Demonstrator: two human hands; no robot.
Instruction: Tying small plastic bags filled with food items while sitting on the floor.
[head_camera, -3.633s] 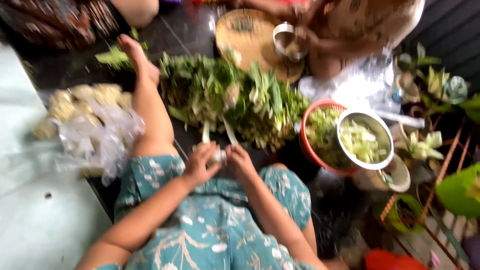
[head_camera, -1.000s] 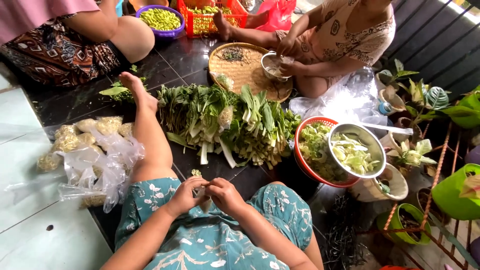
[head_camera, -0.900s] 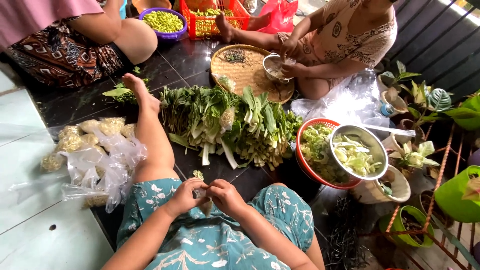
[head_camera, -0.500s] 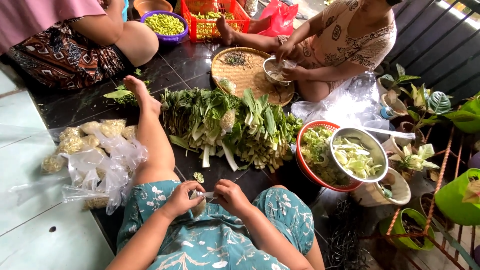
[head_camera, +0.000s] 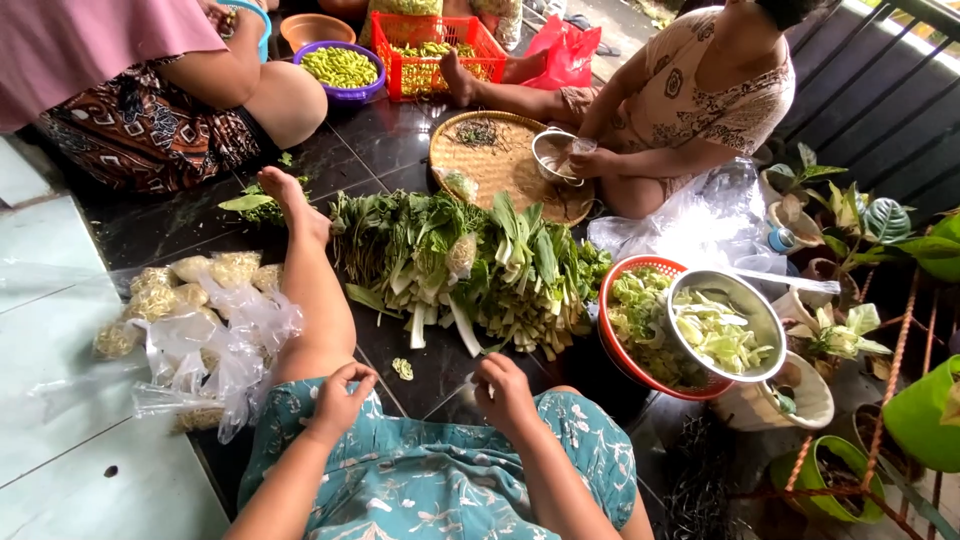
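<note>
Home porch: dark tiled floor (head_camera: 400, 150), railing (head_camera: 880, 70), potted plants (head_camera: 850, 215), heaped greens (head_camera: 470, 265).

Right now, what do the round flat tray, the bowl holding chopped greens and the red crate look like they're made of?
Round flat tray: woven bamboo or rattan by its look, matt tan, with a visible weave.
Bowl: metal, probably steel; its rim is shiny and grey.
Red crate: likely plastic, a glossy moulded lattice.

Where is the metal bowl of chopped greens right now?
The metal bowl is at right in the head view, resting on the red basket's rim, beside the leafy greens pile.
</note>
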